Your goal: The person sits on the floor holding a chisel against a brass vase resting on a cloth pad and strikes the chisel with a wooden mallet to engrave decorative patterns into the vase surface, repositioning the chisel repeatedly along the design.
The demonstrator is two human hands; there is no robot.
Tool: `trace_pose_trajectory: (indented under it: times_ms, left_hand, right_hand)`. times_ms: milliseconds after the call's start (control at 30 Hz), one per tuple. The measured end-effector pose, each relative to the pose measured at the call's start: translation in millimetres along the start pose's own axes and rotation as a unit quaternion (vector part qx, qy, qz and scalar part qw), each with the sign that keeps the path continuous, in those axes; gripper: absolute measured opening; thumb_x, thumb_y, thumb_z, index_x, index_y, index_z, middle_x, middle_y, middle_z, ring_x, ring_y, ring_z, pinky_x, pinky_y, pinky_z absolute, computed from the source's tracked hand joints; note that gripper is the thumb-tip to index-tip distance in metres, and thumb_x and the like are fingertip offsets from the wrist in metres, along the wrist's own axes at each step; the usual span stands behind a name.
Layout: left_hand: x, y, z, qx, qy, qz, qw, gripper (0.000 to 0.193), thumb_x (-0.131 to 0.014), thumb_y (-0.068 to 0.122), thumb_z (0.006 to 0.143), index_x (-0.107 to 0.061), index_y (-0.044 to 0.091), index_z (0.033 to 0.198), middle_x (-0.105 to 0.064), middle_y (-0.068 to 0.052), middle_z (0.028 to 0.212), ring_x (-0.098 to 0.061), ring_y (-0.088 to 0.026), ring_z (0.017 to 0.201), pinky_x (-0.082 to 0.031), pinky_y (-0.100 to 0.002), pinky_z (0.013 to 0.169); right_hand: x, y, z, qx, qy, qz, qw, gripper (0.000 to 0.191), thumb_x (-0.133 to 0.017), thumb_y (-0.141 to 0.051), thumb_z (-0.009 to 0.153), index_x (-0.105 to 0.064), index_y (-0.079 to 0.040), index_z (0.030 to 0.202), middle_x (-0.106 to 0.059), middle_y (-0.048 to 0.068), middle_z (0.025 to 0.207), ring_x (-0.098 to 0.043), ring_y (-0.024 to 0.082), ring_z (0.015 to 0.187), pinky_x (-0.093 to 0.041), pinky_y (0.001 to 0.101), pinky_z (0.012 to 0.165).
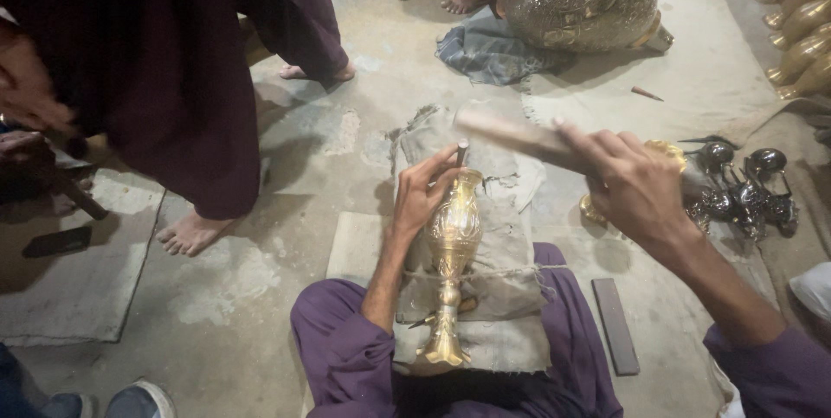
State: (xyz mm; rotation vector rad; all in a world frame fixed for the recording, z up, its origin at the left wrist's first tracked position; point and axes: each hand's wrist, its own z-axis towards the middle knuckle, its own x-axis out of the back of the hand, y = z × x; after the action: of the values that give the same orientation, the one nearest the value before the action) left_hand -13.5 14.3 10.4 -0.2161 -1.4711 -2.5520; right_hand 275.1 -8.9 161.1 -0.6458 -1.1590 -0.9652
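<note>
Dark metal pieces [744,189] lie just beyond the right hand [636,184]. It clenches a blurred wooden mallet [511,134]. The left hand [424,193] grips a small punch [462,152] against the brass vase [452,245].

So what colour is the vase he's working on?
Shiny gold, with engraved patterning: the vase, clearest in the head view.

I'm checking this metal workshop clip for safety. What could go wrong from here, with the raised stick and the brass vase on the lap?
1. The right hand swings a wooden stick toward the small punch; a miss could strike the left hand fingers pinching it.
2. The brass vase lies loose on a cloth pad and could roll.
3. Bare feet stand close by.
</note>
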Motion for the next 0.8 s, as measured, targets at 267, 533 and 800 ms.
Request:
trace_pose_trajectory:
  times_ms: [267,533,800]
  left_hand:
    - [-0.5,-8.6,0.3,-0.015,-0.019,0.000,1.000,0.044,-0.071,0.019,0.097,-0.062,0.019,0.140,-0.078,-0.010,0.113,-0.078,-0.020,0.098,-0.068,-0.037,0.077]
    - [2.2,-5.7,2.3,-0.011,-0.031,0.013,0.999,0.045,-0.073,0.018,0.095,-0.063,0.015,0.139,-0.078,-0.010,0.113,-0.078,-0.019,0.099,-0.066,-0.035,0.080]
    - [5.7,0.6,2.8,-0.039,-0.022,0.019,0.999,0.042,-0.074,0.016,0.095,-0.065,0.007,0.135,-0.076,-0.014,0.119,-0.077,-0.021,0.105,-0.064,-0.035,0.086]
  right_hand:
    - [-9.2,4.1,-3.8,0.012,0.004,-0.006,1.000,0.067,-0.067,-0.008,0.091,-0.050,-0.029,0.152,-0.073,0.006,0.108,-0.069,0.019,0.084,-0.059,0.0334,0.060]
    - [-4.6,-1.1,-10.5,-0.023,0.018,0.138,0.990,0.089,-0.069,-0.002,0.076,-0.043,-0.024,0.159,-0.068,0.014,0.116,-0.068,0.025,0.087,-0.060,0.0378,0.067]
    - [-17.0,-0.1,-18.1,-0.007,-0.017,-0.042,0.999,0.077,-0.066,-0.009,0.088,-0.044,-0.032,0.158,-0.071,0.005,0.104,-0.068,0.019,0.081,-0.059,0.0338,0.061]
